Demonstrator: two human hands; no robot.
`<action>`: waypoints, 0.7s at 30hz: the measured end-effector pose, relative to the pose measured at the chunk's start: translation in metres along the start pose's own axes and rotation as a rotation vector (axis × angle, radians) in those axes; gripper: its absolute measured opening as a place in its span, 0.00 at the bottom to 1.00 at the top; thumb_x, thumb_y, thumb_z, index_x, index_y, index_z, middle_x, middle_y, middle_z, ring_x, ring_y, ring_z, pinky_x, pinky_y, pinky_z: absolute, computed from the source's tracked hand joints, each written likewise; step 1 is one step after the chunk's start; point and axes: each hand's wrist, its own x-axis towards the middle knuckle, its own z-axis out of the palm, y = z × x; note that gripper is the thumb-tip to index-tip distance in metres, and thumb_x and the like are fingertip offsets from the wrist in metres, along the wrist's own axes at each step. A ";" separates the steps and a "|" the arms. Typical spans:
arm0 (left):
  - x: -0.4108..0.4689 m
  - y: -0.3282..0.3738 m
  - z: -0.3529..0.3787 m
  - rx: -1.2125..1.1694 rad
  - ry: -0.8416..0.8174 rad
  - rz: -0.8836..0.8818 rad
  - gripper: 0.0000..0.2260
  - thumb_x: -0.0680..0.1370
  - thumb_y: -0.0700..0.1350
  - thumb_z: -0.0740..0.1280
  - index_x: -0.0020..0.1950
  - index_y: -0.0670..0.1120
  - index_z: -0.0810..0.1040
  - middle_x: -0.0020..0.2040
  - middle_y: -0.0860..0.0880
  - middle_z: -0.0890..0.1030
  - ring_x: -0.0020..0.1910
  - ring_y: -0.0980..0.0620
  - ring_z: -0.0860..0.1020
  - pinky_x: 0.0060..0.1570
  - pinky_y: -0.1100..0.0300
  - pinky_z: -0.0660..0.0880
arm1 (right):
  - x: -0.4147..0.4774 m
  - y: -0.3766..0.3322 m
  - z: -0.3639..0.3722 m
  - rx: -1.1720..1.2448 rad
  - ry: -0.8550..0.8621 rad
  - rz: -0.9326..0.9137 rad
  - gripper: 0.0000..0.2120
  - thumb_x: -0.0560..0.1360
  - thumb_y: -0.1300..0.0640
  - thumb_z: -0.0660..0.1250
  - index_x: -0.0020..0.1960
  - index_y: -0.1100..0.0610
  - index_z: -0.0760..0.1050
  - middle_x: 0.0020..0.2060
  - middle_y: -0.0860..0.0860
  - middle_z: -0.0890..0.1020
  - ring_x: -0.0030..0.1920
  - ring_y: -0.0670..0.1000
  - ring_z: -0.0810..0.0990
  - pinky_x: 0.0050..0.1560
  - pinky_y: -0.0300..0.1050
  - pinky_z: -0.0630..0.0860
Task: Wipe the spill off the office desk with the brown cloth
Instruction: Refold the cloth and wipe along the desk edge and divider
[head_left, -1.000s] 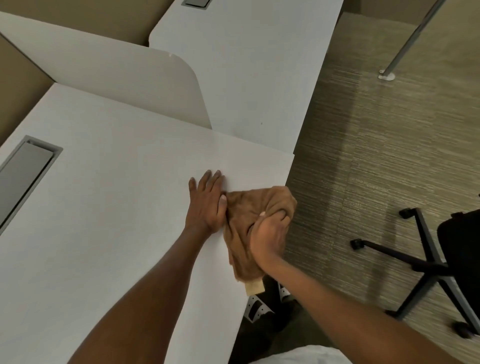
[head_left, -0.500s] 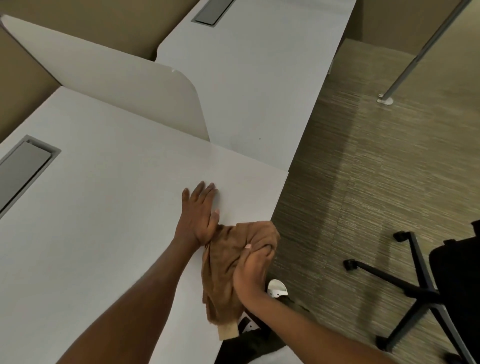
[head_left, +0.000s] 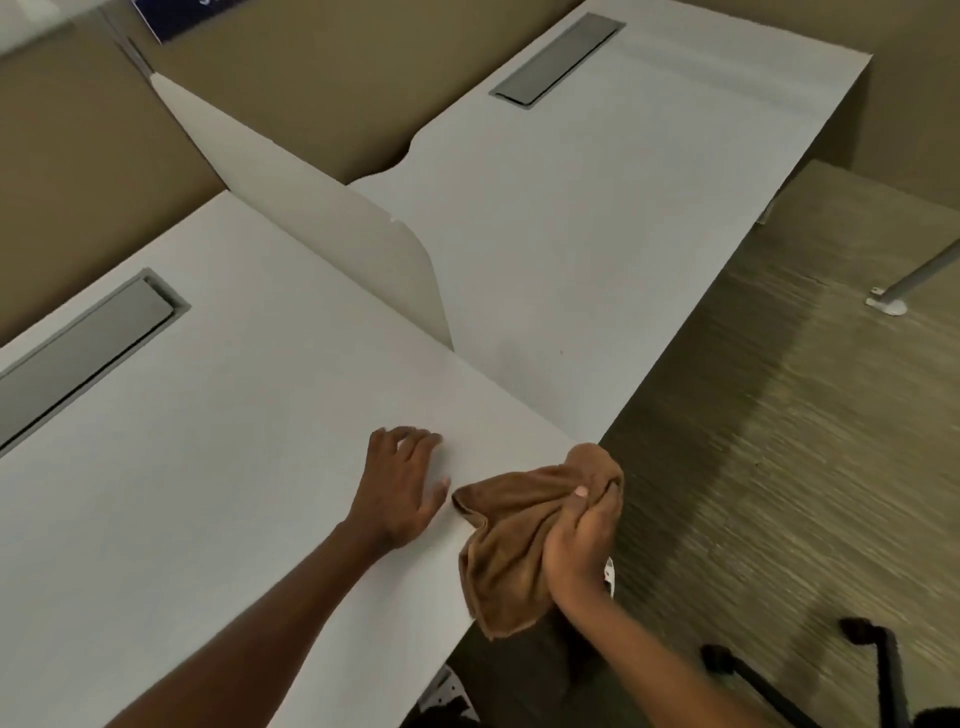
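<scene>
Part of the brown cloth (head_left: 511, 540) is covered by the right hand (head_left: 579, 540), and the desk (head_left: 208, 467) beneath it is hidden. The chair base (head_left: 810, 680) is cut off at the lower right edge. The carpet (head_left: 779, 441) is blurred.

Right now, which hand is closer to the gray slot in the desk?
Left. The left hand lies flat on the desk to the right of the gray slot; the right hand, bunching the brown cloth at the desk edge, is farther.
</scene>
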 end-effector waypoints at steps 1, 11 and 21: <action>0.010 0.009 -0.003 -0.027 0.037 -0.055 0.25 0.77 0.57 0.54 0.64 0.41 0.73 0.60 0.42 0.78 0.59 0.41 0.72 0.62 0.46 0.67 | 0.013 -0.005 -0.008 0.025 -0.039 -0.040 0.23 0.82 0.52 0.51 0.74 0.59 0.58 0.66 0.52 0.68 0.65 0.47 0.66 0.67 0.42 0.61; 0.083 0.036 0.016 0.123 -0.060 -0.466 0.37 0.77 0.66 0.46 0.77 0.42 0.51 0.78 0.39 0.52 0.77 0.38 0.46 0.74 0.39 0.44 | 0.123 -0.053 -0.019 0.013 -0.624 -0.164 0.08 0.82 0.50 0.51 0.52 0.44 0.68 0.47 0.52 0.77 0.47 0.46 0.78 0.49 0.39 0.77; 0.085 0.036 0.015 0.046 -0.024 -0.491 0.34 0.78 0.62 0.43 0.77 0.42 0.55 0.78 0.41 0.54 0.78 0.42 0.47 0.75 0.40 0.45 | 0.172 -0.101 0.053 0.013 -0.854 -0.033 0.12 0.83 0.51 0.49 0.48 0.46 0.70 0.42 0.44 0.77 0.43 0.44 0.78 0.42 0.29 0.73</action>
